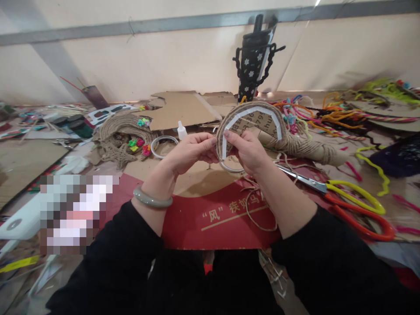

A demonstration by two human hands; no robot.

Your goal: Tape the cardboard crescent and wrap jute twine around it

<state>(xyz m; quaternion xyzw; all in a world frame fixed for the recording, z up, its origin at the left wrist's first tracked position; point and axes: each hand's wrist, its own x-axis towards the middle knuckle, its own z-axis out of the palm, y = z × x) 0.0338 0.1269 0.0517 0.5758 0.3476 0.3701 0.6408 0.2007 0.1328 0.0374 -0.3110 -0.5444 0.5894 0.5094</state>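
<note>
My left hand and my right hand meet at the lower left end of an arch-shaped cardboard piece. The arch has white tape along its inner edge and jute twine wound around its outer rim. Both hands pinch the twine and the cardboard edge there. A green bangle sits on my left wrist. Loose twine trails from the piece down across the red cardboard sheet in front of me.
Scissors with yellow and red handles lie to the right. A small glue bottle, a white ring, a twine coil with pompoms, cardboard scraps, coloured pipe cleaners and a black flowered cone stand behind.
</note>
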